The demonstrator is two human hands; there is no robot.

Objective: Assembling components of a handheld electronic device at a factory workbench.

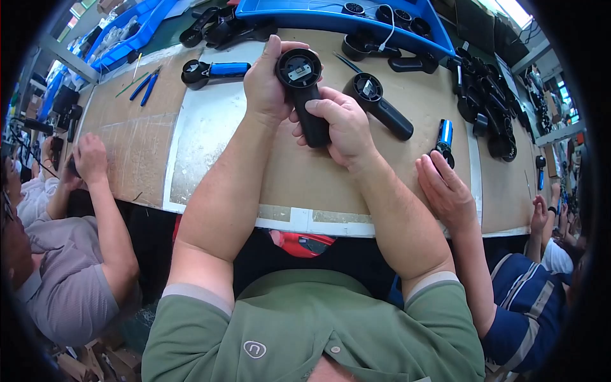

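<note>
Both of my hands are closed around a black handheld fan housing [312, 121], held above the table with its round end up. Inside the round end a pale part shows. My left hand [266, 89] wraps the round end from the left side. My right hand [344, 124] grips the handle from the right, its thumb lying across the front. Just right of my right hand, a similar black fan housing [388, 114] lies on the cardboard with its round end open. A fan part with a blue cell [226, 70] lies to the left of my left hand.
Blue pliers [147, 88] lie at the left. A co-worker's hand [445, 184] at the right is beside another blue-celled part [445, 135]. Black housings are piled [487, 95] at the far right. A blue tray [305, 11] spans the back. Another person's hand [90, 156] works at left.
</note>
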